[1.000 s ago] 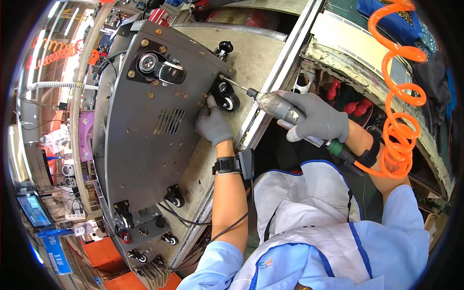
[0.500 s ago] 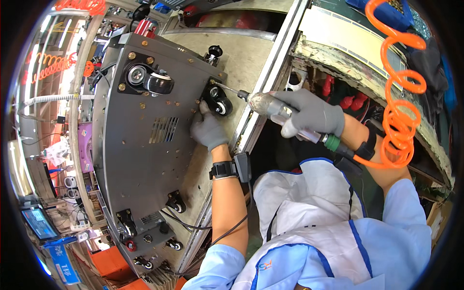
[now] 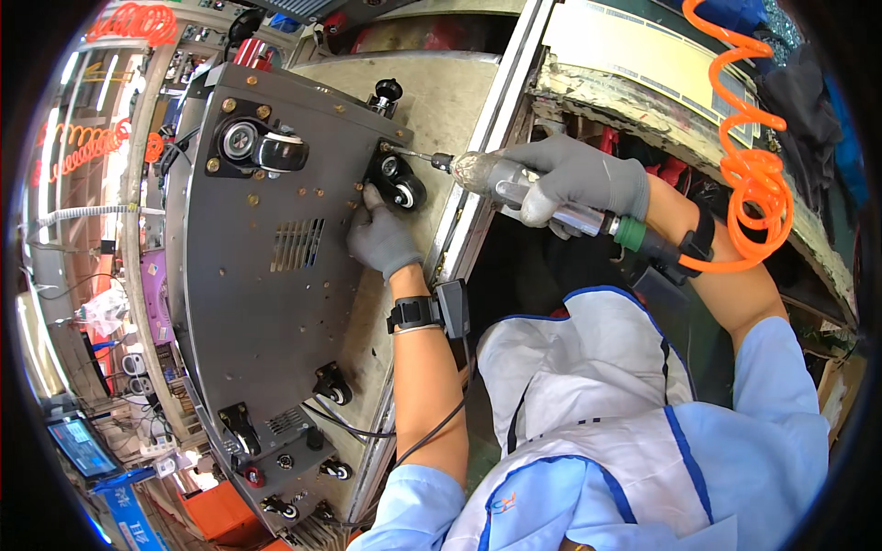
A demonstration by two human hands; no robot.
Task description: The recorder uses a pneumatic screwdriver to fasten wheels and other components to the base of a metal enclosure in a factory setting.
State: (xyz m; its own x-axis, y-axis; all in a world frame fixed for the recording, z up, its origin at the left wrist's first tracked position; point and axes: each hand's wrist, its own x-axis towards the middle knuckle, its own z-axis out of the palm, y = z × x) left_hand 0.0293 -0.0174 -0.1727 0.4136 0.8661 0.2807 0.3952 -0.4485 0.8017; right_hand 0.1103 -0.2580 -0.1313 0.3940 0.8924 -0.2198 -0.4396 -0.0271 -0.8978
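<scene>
Caster wheel (image 3: 398, 184), small and black, sits at the upper right edge of the grey metal panel (image 3: 266, 303), and both gloved hands are on the job around it. Left hand (image 3: 381, 237) presses against the caster from below, fingers curled up onto its bracket; the palm side is hidden, so how firmly it clamps is hard to make out. Right hand (image 3: 577, 179) is wrapped tight around the air screwdriver (image 3: 542, 191), whose thin bit reaches left and meets the bracket at the caster's top corner. The exact screw under the tip is too small to see.

Count the wheels: one large caster (image 3: 262, 147) near the panel's top left, the one being worked on, another small one (image 3: 333, 384) lower down, and more small ones bunched at the bottom edge, where the fisheye bend blurs them. A black knob (image 3: 388, 90) stands just above the panel's top edge.

An orange coiled hose (image 3: 749, 165) hangs at the right and runs to the tool's rear end by the wrist. A black watch (image 3: 411, 313) rings the left wrist, with a small black box (image 3: 453, 308) beside it.

A pale metal rail (image 3: 487, 156) runs just right of the panel, right under the tool, leaving only a narrow strip of tabletop (image 3: 441, 101) between them. A white apron (image 3: 588, 386) fills the lower middle.
</scene>
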